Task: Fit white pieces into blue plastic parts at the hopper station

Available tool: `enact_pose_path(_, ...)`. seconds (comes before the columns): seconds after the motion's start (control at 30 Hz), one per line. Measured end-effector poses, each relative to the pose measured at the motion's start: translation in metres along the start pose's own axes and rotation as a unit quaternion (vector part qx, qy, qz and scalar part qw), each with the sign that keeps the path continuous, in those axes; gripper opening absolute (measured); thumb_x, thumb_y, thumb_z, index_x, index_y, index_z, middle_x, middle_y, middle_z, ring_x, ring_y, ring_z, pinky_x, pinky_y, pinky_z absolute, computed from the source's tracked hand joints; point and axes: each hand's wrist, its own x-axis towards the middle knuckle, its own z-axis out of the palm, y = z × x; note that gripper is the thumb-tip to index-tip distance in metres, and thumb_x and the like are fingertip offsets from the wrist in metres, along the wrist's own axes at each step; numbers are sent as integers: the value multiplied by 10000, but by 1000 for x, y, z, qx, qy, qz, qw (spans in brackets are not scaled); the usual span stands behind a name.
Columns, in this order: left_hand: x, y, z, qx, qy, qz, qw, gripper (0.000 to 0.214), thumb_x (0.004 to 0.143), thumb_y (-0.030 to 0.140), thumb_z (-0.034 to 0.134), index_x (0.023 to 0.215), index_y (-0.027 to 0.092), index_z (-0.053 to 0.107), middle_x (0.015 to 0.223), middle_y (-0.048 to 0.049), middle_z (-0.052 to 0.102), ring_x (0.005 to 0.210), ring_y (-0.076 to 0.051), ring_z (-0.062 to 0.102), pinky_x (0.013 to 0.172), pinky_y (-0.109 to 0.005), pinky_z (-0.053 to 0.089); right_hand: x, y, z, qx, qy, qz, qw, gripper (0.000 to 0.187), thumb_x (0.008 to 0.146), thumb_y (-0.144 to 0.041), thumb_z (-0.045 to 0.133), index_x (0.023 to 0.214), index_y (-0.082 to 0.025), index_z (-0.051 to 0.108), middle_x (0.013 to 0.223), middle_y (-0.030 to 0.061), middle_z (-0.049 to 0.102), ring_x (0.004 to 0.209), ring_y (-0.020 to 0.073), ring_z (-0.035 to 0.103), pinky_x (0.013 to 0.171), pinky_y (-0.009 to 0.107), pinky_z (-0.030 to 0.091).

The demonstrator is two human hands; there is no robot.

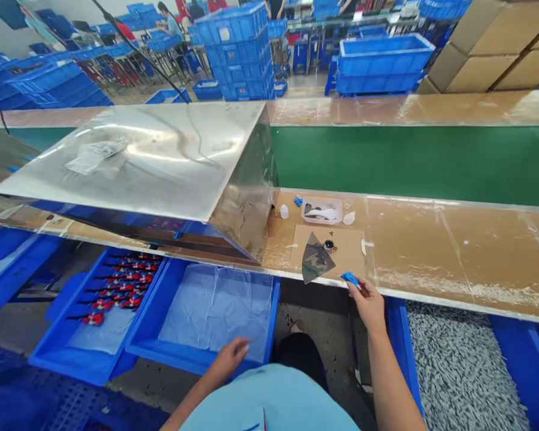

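Observation:
My right hand (369, 302) is closed, its thumb and fingers pinching a small blue piece (350, 279) at the table's front edge; the exact kind is too small to make out. My left hand (232, 354) hovers over the near rim of a blue crate (137, 342) lined with clear film. Motion blurs its fingers. Just beyond my right hand, a camouflage-patterned fan-shaped sheet (315, 260) lies partly on a cardboard piece (351, 258), beside a small pot of dark liquid (329, 245).
A clear plastic tub (336, 204), a white cup (284, 211) and small blue parts (299, 201) stand behind the cardboard. A metal hood (161, 161) rises at left. Red-and-blue figures (126, 284) fill part of another crate. Small grey pieces (462, 365) lie at right. A green belt (413, 161) runs behind.

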Motion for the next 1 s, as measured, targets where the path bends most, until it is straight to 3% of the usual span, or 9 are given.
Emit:
enact_pose_path(0.17,-3,107,0,-144,-43,162,975,510,775,519,651,1165,190,630,1214,-117,645,1069,-221,612,1001,-374,470,-69,-37,46,19,-184,-92,978,303,711,-405,741,926,-192,742,902,66,677,784,129,661,705,234,586)
enact_pose_path(0.3,-19,147,-2,-200,-106,246,942,563,818,400,676,1328,216,523,1304,-124,577,1040,-189,614,940,-341,501,-101,-58,58,-22,-226,-169,959,220,777,-322,712,974,-232,749,887,48,673,780,104,656,690,183,576)
enact_pose_path(0.5,-41,149,-9,-230,-133,278,923,446,809,463,681,1140,176,595,1028,-75,658,943,-180,618,896,-323,494,-133,-74,61,-61,-220,-226,947,206,796,-306,708,983,-230,749,859,38,682,726,94,634,647,175,547)
enact_pose_path(0.67,-57,146,-16,-237,-121,278,923,409,779,504,704,992,172,596,930,-43,634,872,-157,595,820,-283,489,-159,-82,67,-66,-202,-211,954,228,817,-347,691,994,-215,745,852,40,680,744,97,637,656,177,542)
enact_pose_path(0.87,-80,140,-20,-326,-200,203,902,535,725,624,714,956,170,547,805,6,597,777,-126,576,762,-278,480,-187,-87,67,-69,-178,-183,964,314,823,-401,678,1059,-199,724,866,47,668,712,98,621,634,189,539)
enact_pose_path(1.0,-91,135,-20,-388,-233,142,880,577,682,642,740,928,165,526,758,15,583,712,-104,558,716,-263,451,-200,-90,63,-90,-163,-179,966,324,907,-403,554,1084,-190,722,874,59,691,708,108,636,668,217,557)
